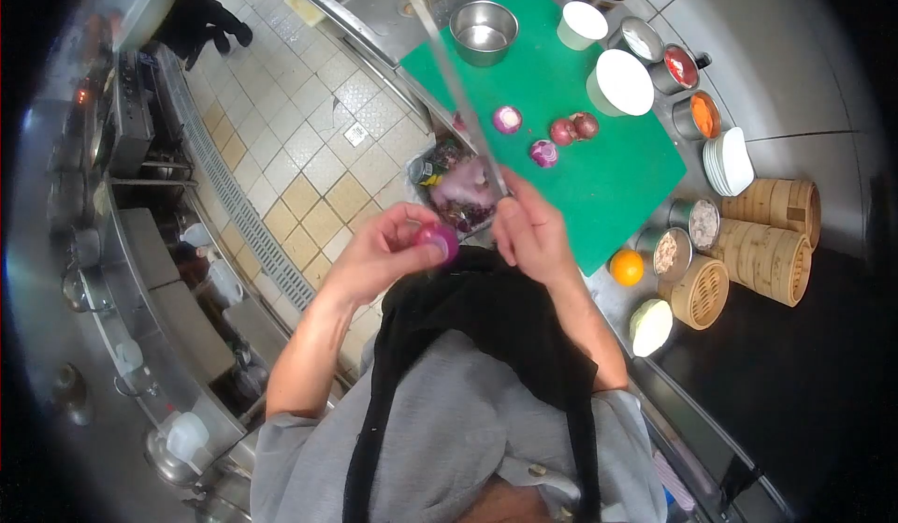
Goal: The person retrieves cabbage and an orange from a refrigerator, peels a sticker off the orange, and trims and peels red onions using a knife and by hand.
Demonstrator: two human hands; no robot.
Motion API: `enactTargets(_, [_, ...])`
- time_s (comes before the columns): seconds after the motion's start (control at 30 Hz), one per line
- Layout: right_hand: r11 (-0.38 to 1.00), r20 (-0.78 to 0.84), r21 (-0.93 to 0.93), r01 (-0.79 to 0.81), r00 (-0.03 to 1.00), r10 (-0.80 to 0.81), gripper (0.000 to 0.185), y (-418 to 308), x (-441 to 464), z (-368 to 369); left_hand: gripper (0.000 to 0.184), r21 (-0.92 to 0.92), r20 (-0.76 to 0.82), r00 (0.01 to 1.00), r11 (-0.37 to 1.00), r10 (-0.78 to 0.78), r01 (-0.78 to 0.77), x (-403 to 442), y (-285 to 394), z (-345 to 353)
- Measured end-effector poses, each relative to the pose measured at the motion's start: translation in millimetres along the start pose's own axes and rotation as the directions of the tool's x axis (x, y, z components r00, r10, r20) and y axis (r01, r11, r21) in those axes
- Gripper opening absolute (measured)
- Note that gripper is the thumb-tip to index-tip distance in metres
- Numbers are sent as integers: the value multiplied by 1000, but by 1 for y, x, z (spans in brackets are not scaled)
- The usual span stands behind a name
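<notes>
My left hand (379, 256) has its fingers wrapped round a purple-red onion (437, 242), held above the floor side of the counter. In my right hand (531, 235) is the handle of a long knife (458, 88), its blade blurred and pointing up and left. Below the blade sits a waste bin (458, 186) with dark peelings and a crumpled bag. Purple onions with cut ends (507, 120) and several unpeeled-looking onions (564, 131) lie on the green cutting board (617, 181).
A metal bowl (484, 33) and white bowls (620, 83) stand on the board. Along the wall are sauce tins (697, 115), stacked dishes (728, 162), bamboo steamers (697, 294) and an orange (627, 267). A person in black (196, 13) stands at the upper left, near the stoves.
</notes>
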State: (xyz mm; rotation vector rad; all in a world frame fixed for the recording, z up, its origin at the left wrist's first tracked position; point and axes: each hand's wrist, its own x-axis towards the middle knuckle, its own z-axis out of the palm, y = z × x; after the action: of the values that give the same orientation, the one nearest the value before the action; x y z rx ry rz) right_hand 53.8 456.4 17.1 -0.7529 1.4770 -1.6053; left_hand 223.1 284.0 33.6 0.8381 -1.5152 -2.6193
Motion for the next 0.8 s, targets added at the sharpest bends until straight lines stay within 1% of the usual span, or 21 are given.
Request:
enactTargets(0.03, [995,-33,93,-46,998,49,44,-1,0,-4,39,95,-20,1000,995,3,-1,-1,-2,1])
enactTargets(0.07, [994,-29,96,-50,998,53,44,-3,-1,-6,38,188,-43,999,982,7,1,-2,-5,2])
enactTargets(0.1, [993,-31,107,-58,998,61,44,-5,-1,-9,37,99,-122,992,995,39,-27,2,-8,3])
enactTargets(0.13, [991,-36,117,-64,997,69,43,-6,-1,-10,37,100,-122,992,995,39,-27,5,-9,4])
enactTargets(0.17, [991,-36,117,-61,997,65,43,-6,-1,-9,40,121,-179,976,987,128,-108,9,-9,4])
enactTargets(0.2, [996,-22,30,-82,996,82,43,-6,-3,-8,42,146,-234,948,972,217,-186,12,-11,5])
enactTargets(0.23, [993,-9,-57,-101,995,100,43,-6,-4,-6,47,120,-243,933,963,265,-242,15,-15,5])
enactTargets(0.27, [994,-6,-56,-98,995,98,43,-4,-3,-6,47,122,-245,932,962,268,-244,17,-17,6])
enactTargets(0.33, [962,17,-271,-29,999,35,44,3,-2,-8,52,143,-246,884,917,396,-371,20,-19,7])
enactTargets(0.37, [963,19,-268,-28,999,34,44,2,-3,-8,52,145,-249,883,917,397,-371,21,-20,5])
enactTargets(0.43, [959,32,-275,-72,996,84,46,-1,-4,-8,48,213,-228,868,893,441,-397,25,-21,3])
enactTargets(0.47, [958,32,-276,-70,996,82,46,-2,-4,-7,48,213,-228,867,892,443,-399,25,-18,6])
enactTargets(0.53, [958,86,-287,-26,995,53,47,-4,-5,-6,40,39,-296,879,924,375,-381,24,-7,17])
enactTargets(0.57, [958,91,-286,-22,995,50,47,-6,-5,-6,40,42,-299,876,923,378,-384,23,-3,20])
enactTargets(0.63, [928,74,-369,-51,994,84,51,-14,-5,-8,37,-78,-334,899,942,282,-325,23,2,26])
enactTargets(0.67, [928,76,-368,-49,994,83,51,-16,-5,-7,37,-76,-335,898,942,284,-327,25,-1,27])
enactTargets(0.73, [890,96,-455,-30,992,83,55,-19,-5,-7,41,205,-360,764,844,536,-495,30,-11,25])
enactTargets(0.77, [889,95,-457,-30,992,82,55,-21,-5,-7,41,204,-359,764,844,536,-496,32,-13,23])
enactTargets(0.8, [878,119,-479,26,992,35,56,-23,-5,-6,41,335,-290,741,790,605,-514,32,-14,20])
